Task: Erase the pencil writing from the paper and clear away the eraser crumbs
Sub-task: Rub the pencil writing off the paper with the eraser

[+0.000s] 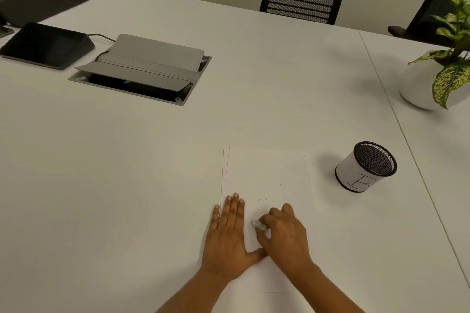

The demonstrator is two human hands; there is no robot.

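Right hand (284, 234) pinches a mostly hidden eraser (257, 224); left hand (227, 234) spread flat on paper (274, 175).

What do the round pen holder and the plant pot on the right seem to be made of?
The pen holder looks like black metal mesh: fine holes show inside its rim, and a white sheet, likely paper, marked "B" wraps the outside. The plant pot looks like white ceramic, smooth and matte, though it could be plastic; the picture leaves that open.
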